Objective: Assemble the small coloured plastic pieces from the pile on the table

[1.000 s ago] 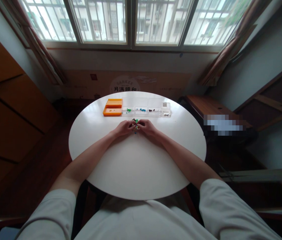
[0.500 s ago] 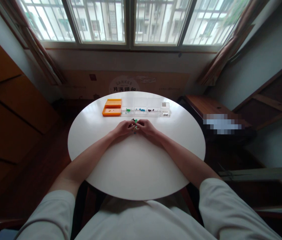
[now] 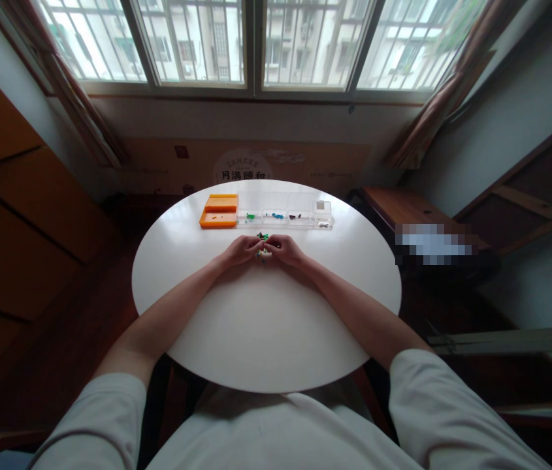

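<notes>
On the white round table (image 3: pixel 266 326), my left hand (image 3: pixel 243 249) and my right hand (image 3: pixel 283 249) meet at a little heap of small coloured pieces (image 3: pixel 262 236), green, dark and other colours. Fingers of both hands are drawn together in a pinch, the tips almost touching. Whatever lies between them is too small to make out. A few pieces show beyond the fingertips and some on the near side. Just behind stands a row of clear plastic boxes (image 3: pixel 276 225) with green, blue and dark bits, joined at the left by an orange box (image 3: pixel 219 223).
A small clear box (image 3: pixel 323 223) ends the row at the right. Beyond the table are a cardboard panel (image 3: pixel 148 160) and a barred window (image 3: pixel 197 46). A brown wooden bench (image 3: pixel 393 202) stands to the right, a wooden cabinet (image 3: pixel 21 215) to the left.
My fingertips have shifted very slightly among the small pieces. The boxes stay where they were, and both arms are almost still.
</notes>
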`<state>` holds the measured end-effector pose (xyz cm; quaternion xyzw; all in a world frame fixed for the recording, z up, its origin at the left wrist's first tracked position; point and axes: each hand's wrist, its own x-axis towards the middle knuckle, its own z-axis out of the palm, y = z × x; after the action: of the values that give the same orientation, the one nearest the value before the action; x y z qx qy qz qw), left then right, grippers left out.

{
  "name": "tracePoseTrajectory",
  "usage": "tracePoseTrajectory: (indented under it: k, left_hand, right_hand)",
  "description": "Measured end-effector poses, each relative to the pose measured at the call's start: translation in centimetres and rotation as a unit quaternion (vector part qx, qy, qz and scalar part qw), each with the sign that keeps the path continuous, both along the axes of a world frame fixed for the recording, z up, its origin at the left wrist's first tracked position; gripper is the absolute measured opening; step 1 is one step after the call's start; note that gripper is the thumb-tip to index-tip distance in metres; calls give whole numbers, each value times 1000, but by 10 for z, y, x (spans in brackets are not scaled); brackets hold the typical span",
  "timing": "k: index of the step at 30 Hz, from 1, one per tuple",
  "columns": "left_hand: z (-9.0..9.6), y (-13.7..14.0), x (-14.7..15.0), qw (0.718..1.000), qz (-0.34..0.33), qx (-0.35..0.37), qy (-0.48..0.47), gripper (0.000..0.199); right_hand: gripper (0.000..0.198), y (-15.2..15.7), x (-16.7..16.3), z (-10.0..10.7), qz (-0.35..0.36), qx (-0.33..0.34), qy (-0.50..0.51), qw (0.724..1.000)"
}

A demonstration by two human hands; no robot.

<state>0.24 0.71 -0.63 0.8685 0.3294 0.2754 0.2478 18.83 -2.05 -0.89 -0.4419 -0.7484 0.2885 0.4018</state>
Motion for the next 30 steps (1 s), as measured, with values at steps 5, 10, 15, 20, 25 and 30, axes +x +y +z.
tracePoseTrajectory:
  k: [5, 10, 15, 20, 25, 30]
  left_hand:
    - [-7, 5, 2, 999, -1, -24, -39, 45]
    - [-8, 7, 1, 998, -15, -35, -57, 45]
    - [-8, 9, 1, 994, -29, -51, -90, 44]
    - [-7, 9, 2, 989, -44, -66, -128, 42]
    - [-6, 9, 3, 984, -39, -81, -152, 43]
    - [-4, 8, 3, 980, -15, -109, -169, 44]
  right_hand:
    - [37, 1, 0, -2, 7, 5, 11, 1000]
    - [37, 1, -1, -3, -1, 13, 29, 1000]
    - [36, 4, 0, -5, -6, 1, 62, 998]
    - [41, 6, 0, -4, -5, -42, 125, 991]
    - [42, 4, 0, 2, 0, -71, 162, 984]
    - [42, 5, 3, 3, -5, -107, 175, 979]
